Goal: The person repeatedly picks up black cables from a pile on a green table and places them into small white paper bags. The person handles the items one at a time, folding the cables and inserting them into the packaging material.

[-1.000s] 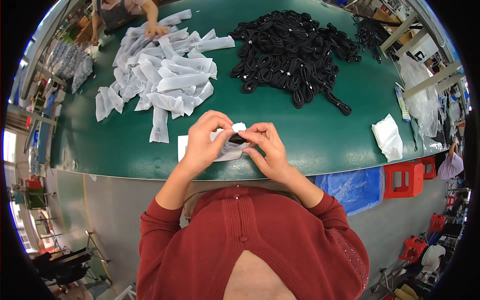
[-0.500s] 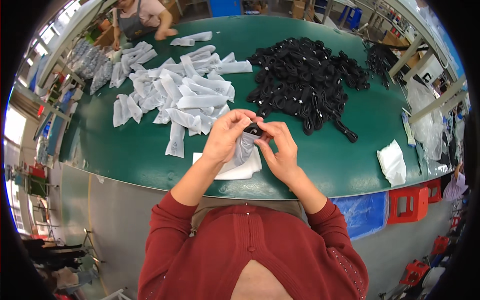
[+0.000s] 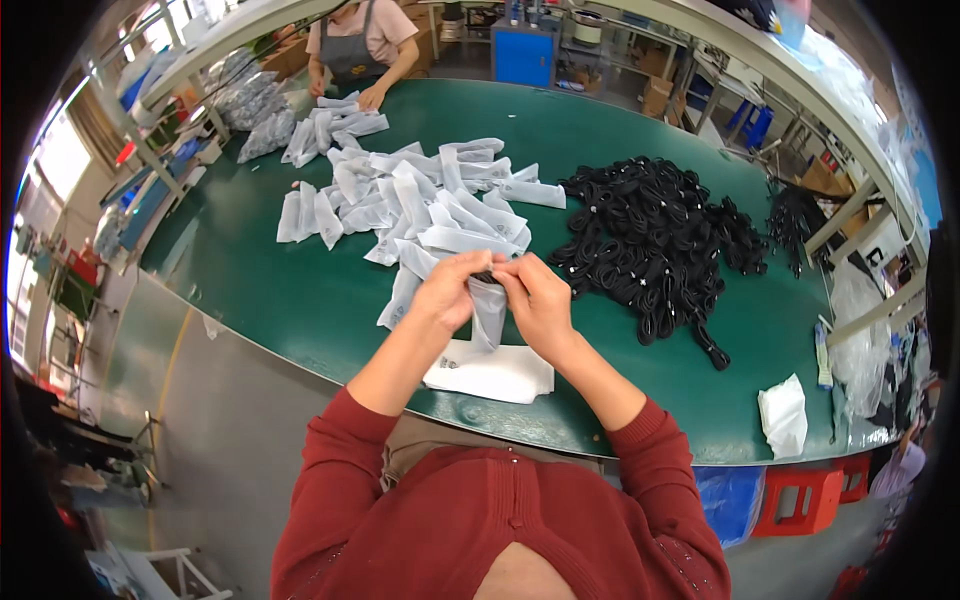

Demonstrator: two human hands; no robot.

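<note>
My left hand [image 3: 446, 294] and my right hand [image 3: 541, 306] meet at the mouth of a frosted plastic bag [image 3: 488, 318], both closed in a pinch on its top edge. A black coiled cable [image 3: 486, 277] shows just inside the opening, mostly hidden by the bag and my fingers. Below the bag lies a stack of flat white bags [image 3: 500, 380] near the table's front edge. Ahead to the left is a heap of filled frosted bags [image 3: 410, 195]. To the right sits a big pile of black coiled cables [image 3: 640, 245].
The green table [image 3: 265, 305] spreads all round. At its far left a co-worker's hand [image 3: 371, 97] is by some filled bags. A crumpled white bag [image 3: 783, 416] lies front right. Red stools [image 3: 800, 502] and a blue plastic-lined bin [image 3: 728, 500] stand under the right edge.
The view has tilted up, so the table sits lower in it. The cable has sunk deeper into the bag, and my fingers have drawn closer together at its mouth. The co-worker's hand reached the bags.
</note>
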